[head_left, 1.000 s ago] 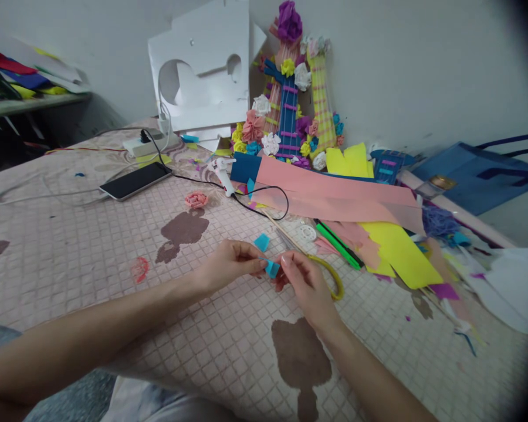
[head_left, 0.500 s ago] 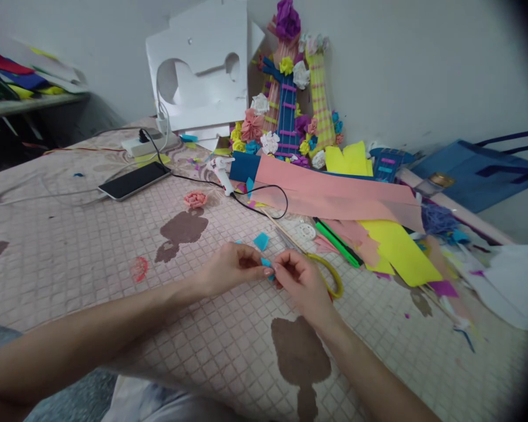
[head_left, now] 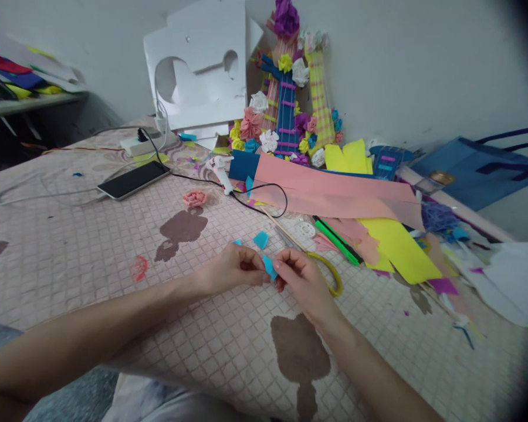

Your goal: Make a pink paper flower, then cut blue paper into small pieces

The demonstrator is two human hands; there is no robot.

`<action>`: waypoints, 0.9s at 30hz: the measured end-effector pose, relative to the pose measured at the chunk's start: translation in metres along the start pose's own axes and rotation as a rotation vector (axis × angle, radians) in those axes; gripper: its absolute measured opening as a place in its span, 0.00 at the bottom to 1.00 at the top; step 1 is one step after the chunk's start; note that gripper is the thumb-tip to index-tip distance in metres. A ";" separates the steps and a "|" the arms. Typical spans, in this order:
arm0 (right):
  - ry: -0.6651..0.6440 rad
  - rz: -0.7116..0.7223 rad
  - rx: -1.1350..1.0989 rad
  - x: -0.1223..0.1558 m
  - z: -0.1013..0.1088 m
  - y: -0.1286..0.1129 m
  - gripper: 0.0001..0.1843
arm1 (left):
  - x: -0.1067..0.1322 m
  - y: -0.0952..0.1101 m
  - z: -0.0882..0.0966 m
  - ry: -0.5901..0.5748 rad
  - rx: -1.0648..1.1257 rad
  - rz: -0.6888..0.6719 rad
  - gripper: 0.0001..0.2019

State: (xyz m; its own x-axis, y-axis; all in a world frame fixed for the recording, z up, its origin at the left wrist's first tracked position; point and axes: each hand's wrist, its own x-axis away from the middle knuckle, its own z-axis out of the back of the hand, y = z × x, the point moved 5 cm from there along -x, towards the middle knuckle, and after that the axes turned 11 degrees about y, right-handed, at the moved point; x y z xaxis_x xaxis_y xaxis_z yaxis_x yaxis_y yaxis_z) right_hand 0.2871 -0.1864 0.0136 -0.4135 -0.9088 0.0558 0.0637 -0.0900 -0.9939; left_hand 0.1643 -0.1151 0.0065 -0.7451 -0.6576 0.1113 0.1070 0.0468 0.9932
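- Where the two forearms meet above the quilted bedspread (head_left: 70,252), a small blue paper piece (head_left: 270,266) is pinched between both hands, just above the cloth.
- The left hand (head_left: 229,271) is seen with its fingers curled together, the thumb and fingertips closed on the left edge of the blue paper piece.
- The right hand (head_left: 303,281) is likewise closed, its thumb and forefinger clamped on the right edge of the same piece, so that the two hands nearly touch.
- A second blue paper scrap (head_left: 261,240) is found lying flat on the bedspread just beyond the hands.
- Yellow-handled scissors (head_left: 330,272) are seen lying just beside the right hand, partly hidden by it.
- Farther left, a smartphone (head_left: 133,180) is laid face up near a white power strip (head_left: 147,142), and a pink paper rose (head_left: 195,198) rests between the phone and the hands.
- Behind the hands, a white glue gun (head_left: 222,171) with a black cord is set down near a long pink paper sheet (head_left: 334,196).
- Against the grey wall (head_left: 422,70), paper guitars decorated with paper flowers (head_left: 290,99) are propped upright, beside a white cut-out card (head_left: 198,70).
- To the right, a green marker (head_left: 337,241), a yellow paper sheet (head_left: 400,249) and a blue bag (head_left: 479,173) are spread out.
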 end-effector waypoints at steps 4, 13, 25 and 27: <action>0.004 -0.001 -0.001 -0.001 0.001 0.003 0.10 | 0.000 0.003 0.000 -0.047 0.036 0.008 0.10; -0.092 -0.042 -0.015 0.003 -0.010 0.002 0.13 | 0.001 0.012 0.008 0.235 -0.017 -0.036 0.12; -0.165 0.077 0.246 0.001 -0.004 -0.001 0.06 | -0.005 0.009 0.021 0.231 0.006 0.062 0.11; -0.127 0.203 0.475 -0.003 0.012 -0.011 0.05 | -0.007 0.009 0.030 0.298 0.051 0.086 0.11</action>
State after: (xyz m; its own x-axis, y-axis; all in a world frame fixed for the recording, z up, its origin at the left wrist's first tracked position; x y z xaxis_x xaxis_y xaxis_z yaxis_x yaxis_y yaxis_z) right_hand 0.2986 -0.1877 0.0251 -0.2385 -0.9667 -0.0931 0.5480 -0.0548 -0.8347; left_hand 0.1507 -0.0881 0.0162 -0.5085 -0.8405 0.1871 0.1228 0.1443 0.9819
